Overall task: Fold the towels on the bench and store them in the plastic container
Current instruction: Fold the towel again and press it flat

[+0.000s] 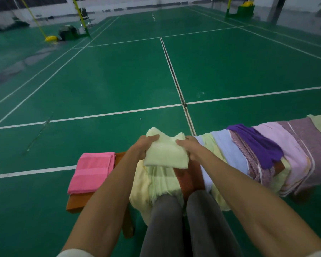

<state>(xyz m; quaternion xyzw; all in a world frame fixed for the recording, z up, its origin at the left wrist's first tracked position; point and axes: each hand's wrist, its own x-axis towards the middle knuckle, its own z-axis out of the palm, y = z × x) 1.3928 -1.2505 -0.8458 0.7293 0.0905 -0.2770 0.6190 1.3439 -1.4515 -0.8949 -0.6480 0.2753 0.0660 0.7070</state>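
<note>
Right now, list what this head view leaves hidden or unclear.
1. Plastic container: nowhere in the head view.
2. Bench: only its left end and a bare strip show; draped towels cover the rest.
3. Right end of the towel row: cut by the frame edge.
4. Yellow towel: left hand and right hand grip its sides, hiding the fold edges.
5. Far court gear: blurred.

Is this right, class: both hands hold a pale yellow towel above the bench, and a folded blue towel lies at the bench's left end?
Not quite. The head view shows the folded towel at the bench's left end is pink, not blue. Both the left hand and right hand do hold the pale yellow towel.
</note>
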